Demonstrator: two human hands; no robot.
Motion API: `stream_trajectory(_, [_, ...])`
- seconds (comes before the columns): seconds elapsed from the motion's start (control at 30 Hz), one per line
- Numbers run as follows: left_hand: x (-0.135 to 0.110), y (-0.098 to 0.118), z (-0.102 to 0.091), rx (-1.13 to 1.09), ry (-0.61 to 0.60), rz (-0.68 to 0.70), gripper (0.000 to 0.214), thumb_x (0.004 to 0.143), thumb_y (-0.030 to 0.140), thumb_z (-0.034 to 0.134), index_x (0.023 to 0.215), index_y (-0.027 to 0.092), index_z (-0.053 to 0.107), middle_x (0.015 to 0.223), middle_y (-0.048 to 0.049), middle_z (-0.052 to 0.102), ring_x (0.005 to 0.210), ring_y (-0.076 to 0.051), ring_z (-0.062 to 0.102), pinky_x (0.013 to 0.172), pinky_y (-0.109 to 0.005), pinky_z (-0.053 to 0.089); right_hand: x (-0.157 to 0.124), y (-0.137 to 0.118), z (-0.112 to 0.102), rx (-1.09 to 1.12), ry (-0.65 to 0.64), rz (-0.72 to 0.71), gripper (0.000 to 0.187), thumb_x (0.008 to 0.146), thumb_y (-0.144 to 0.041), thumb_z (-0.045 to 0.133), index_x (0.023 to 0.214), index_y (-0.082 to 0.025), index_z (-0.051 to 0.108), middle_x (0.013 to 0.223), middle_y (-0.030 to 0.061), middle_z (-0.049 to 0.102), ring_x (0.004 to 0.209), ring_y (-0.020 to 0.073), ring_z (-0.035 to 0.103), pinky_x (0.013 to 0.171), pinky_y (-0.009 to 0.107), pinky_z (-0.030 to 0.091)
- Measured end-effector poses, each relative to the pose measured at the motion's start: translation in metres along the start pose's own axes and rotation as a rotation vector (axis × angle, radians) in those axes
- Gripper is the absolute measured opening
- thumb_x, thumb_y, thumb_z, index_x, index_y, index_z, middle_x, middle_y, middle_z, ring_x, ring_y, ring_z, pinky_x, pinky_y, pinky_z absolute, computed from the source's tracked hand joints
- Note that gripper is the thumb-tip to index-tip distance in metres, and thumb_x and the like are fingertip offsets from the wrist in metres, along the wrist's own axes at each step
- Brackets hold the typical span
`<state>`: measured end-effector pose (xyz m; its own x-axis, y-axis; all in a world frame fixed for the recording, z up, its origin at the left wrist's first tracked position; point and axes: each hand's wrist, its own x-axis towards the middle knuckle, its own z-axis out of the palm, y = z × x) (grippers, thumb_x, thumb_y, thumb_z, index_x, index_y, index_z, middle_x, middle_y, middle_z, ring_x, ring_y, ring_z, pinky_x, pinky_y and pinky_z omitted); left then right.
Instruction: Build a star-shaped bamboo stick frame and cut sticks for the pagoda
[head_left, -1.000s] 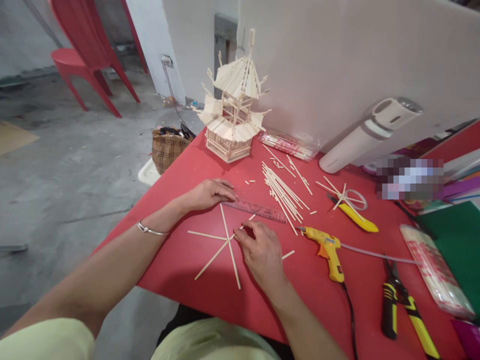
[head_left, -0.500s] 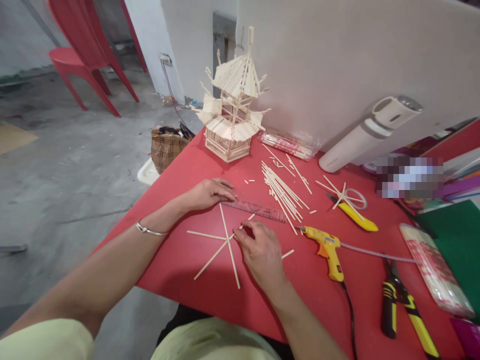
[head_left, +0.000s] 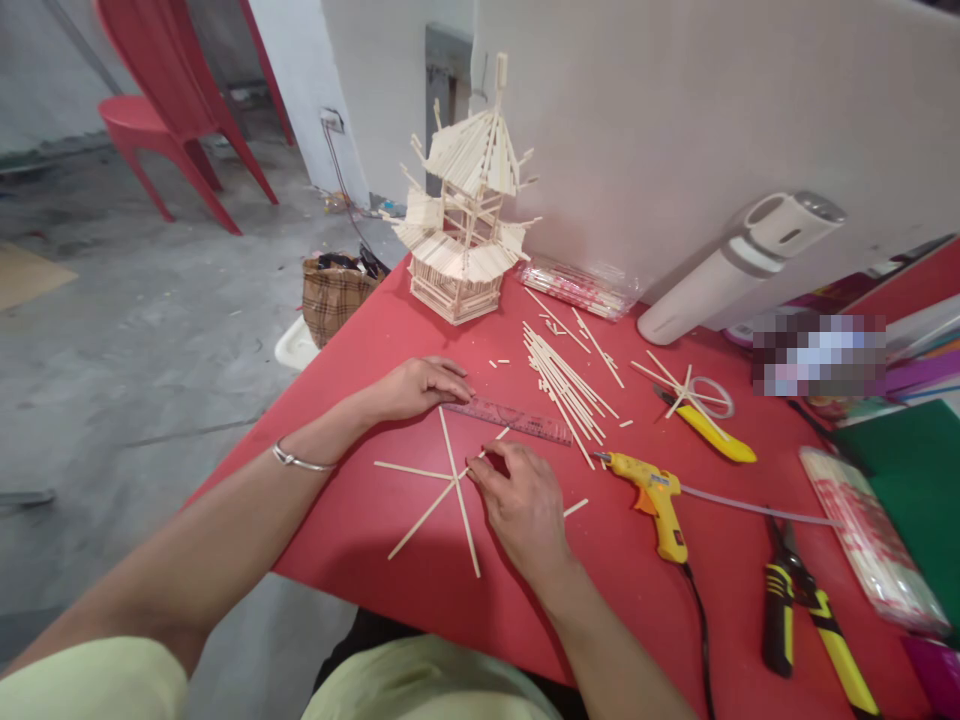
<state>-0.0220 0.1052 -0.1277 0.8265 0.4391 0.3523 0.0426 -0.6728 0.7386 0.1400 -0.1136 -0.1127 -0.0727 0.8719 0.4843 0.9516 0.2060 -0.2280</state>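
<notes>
Several thin wooden sticks cross at one middle point in a star (head_left: 453, 480) flat on the table. My right hand (head_left: 521, 495) is closed in a pinch on one stick of this star, just right of the crossing; the palm hides part of another stick. My left hand (head_left: 424, 388) lies palm down with fingers stretched out, fingertips at the left end of a clear plastic ruler (head_left: 517, 418). The ruler lies just beyond the star. To the right, a yellow glue gun (head_left: 652, 497) rests on its side.
A stick-built pagoda (head_left: 465, 220) stands at the far corner of the red table (head_left: 330, 530). Loose sticks (head_left: 570, 385), a yellow cutter knife (head_left: 712, 430) under a smaller stick star, pruning shears (head_left: 802, 590), wrapped stick packs (head_left: 874, 540) and a white tumbler (head_left: 720, 285) lie right.
</notes>
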Motion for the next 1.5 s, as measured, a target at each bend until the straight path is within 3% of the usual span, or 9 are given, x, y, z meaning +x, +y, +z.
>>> stream_trajectory(0.5, [0.0008, 0.0023, -0.0005, -0.044, 0.018, 0.000, 0.018, 0.094, 0.027, 0.065, 0.096, 0.026, 0.083, 0.096, -0.0066, 0.081, 0.109, -0.021, 0.070, 0.097, -0.033, 0.056, 0.0000, 0.0003, -0.0001, 0.003, -0.002, 0.002, 0.016, 0.098, -0.020, 0.063, 0.106, -0.026, 0.076, 0.107, 0.0063, 0.071, 0.099, 0.0195, 0.063, 0.086, 0.032, 0.045])
stream_trajectory(1.5, [0.0005, 0.0028, -0.0016, -0.003, -0.008, -0.016, 0.020, 0.094, 0.023, 0.063, 0.097, 0.026, 0.083, 0.099, -0.0052, 0.081, 0.112, -0.021, 0.069, 0.101, -0.035, 0.054, -0.0001, 0.0006, 0.0000, 0.013, -0.020, 0.010, 0.018, 0.098, -0.021, 0.061, 0.107, -0.027, 0.076, 0.108, 0.0060, 0.071, 0.100, 0.0196, 0.063, 0.086, 0.033, 0.045])
